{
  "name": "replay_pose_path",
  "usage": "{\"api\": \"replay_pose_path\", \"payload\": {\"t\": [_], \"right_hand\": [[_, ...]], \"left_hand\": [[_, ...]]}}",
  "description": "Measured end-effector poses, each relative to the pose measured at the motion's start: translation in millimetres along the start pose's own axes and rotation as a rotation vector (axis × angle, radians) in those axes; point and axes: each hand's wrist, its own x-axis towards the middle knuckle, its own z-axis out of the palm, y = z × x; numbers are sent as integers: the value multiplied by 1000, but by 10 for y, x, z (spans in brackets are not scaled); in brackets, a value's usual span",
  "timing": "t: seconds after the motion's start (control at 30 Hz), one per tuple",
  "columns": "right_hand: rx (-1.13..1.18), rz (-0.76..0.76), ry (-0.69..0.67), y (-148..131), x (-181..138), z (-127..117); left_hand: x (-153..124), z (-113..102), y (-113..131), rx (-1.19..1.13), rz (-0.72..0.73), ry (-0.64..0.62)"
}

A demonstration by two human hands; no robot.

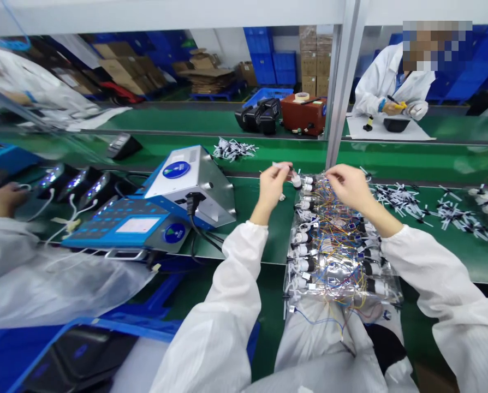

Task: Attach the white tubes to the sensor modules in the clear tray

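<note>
A clear plastic tray (338,266) rests partly over my lap and the bench edge. In it lie rows of small white-and-black cylindrical parts (303,265) joined to thin coloured wires (334,215). At the tray's far left corner my left hand (273,187) is closed in a pinch beside a white cylindrical part (296,180); what lies between the fingertips is too small to name. My right hand (349,188) reaches over the far end of the wires with thumb and fingers pinched together, and whatever they hold is unclear.
Piles of black-and-white strips (402,201) lie right of the tray, another pile (233,148) behind. To the left stand blue-and-silver test boxes (186,183) with cables. A co-worker's hand (4,201) is at far left; another person (385,82) works across the bench, beyond a metal post (342,82).
</note>
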Motion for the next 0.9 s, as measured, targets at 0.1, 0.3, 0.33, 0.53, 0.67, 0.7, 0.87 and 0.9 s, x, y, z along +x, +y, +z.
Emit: {"api": "replay_pose_path", "payload": {"t": [0.1, 0.3, 0.33, 0.53, 0.67, 0.7, 0.87, 0.9], "right_hand": [[141, 134, 125, 36, 167, -218], [158, 75, -160, 100, 274, 40], [160, 84, -210, 108, 276, 113], [454, 168, -143, 77, 262, 92], [481, 128, 39, 30, 249, -321], [462, 116, 23, 48, 251, -445], [421, 122, 25, 365, 205, -1043], [441, 141, 42, 439, 175, -1135]], "left_hand": [[436, 23, 453, -97, 119, 62], [906, 247, 1055, -60, 285, 180], [900, 300, 1129, -69, 277, 157], [796, 282, 1547, -115, 343, 154], [885, -82, 1654, -114, 410, 310], [900, -174, 1643, -103, 416, 338], [769, -443, 1349, -78, 417, 360], [712, -456, 1251, -88, 397, 369]]}}
